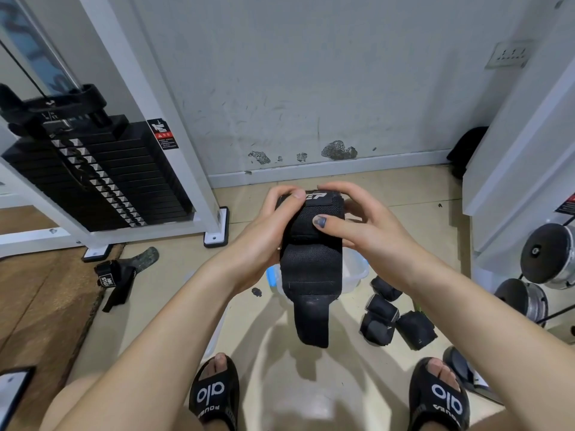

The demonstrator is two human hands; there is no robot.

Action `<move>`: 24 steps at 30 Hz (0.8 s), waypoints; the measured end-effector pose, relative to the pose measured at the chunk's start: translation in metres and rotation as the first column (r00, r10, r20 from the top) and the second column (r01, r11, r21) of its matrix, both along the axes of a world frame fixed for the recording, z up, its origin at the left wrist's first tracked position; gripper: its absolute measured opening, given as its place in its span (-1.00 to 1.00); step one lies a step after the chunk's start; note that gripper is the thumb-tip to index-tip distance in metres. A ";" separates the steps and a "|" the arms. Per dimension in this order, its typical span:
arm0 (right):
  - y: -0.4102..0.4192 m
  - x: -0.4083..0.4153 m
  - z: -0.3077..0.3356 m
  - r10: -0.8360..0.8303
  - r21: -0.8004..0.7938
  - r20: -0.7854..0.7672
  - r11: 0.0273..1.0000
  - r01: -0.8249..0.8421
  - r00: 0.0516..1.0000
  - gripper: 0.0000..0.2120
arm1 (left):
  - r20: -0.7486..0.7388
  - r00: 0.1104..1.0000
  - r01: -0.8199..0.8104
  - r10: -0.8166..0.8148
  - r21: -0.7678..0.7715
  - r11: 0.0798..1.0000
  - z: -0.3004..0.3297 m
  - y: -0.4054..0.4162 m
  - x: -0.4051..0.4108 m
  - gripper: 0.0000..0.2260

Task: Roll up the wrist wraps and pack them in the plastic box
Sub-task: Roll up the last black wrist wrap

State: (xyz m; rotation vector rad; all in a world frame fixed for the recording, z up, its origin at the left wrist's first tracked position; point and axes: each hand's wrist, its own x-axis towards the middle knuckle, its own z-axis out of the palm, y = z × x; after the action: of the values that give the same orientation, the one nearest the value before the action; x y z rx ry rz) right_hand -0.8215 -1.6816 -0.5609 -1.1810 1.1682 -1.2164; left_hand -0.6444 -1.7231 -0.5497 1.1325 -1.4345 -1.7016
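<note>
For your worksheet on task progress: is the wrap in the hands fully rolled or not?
Not fully: both hands grip the wrap's rolled top, while its tail hangs loose below.

Take the black weight stack (pixel 93 178) at your far left as your landmark. A white frame post (pixel 174 126) with a warning label (pixel 164 133) stands just right of it. Below it lies a brown mat (pixel 40 293). Well to its right, dumbbells (pixel 547 253) sit beneath a wall socket (pixel 510 54).

Tiled floor (pixel 311 384), plastic box (pixel 357 269), rolled wraps (pixel 398 318), loose strap (pixel 118 278), dumbbells (pixel 547 253)
</note>
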 end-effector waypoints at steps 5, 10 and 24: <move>-0.002 -0.002 -0.002 0.008 -0.024 -0.055 1.000 -0.009 0.998 -0.50 | -0.076 0.997 -0.022 0.023 0.013 1.000 0.000 -0.001 0.001 -0.78; -0.002 -0.004 0.003 0.043 0.167 0.049 0.985 -0.051 0.998 -0.54 | -0.092 0.996 0.002 -0.005 -0.029 1.000 0.000 -0.001 0.007 -0.73; -0.002 0.000 0.001 -0.070 0.002 0.013 0.998 0.070 0.997 -0.56 | -0.063 0.998 0.031 -0.024 0.114 0.993 0.000 0.004 0.001 -0.61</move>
State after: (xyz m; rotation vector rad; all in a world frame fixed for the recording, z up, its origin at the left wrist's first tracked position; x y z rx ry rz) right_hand -0.8219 -1.6833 -0.5596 -1.1378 1.2096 -1.2740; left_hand -0.6439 -1.7192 -0.5495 1.1156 -1.3357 -1.8426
